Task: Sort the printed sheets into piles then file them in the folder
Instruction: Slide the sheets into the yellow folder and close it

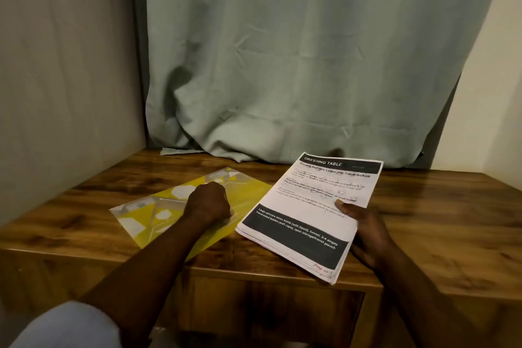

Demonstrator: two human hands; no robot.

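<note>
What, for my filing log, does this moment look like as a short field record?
left hand: fingers curled, resting on the yellow plastic folder with white hexagons; any grip unclear
right hand: holds the stack of white printed paper sheets, thumb on top
folder: lies flat on the brown wooden table
sorted piles: none in view
backdrop: grey-green fabric curtain

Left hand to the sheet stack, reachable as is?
Likely yes. Left hand rests curled on the folder, just beside the stack the right hand holds; nothing lies between them.
</note>
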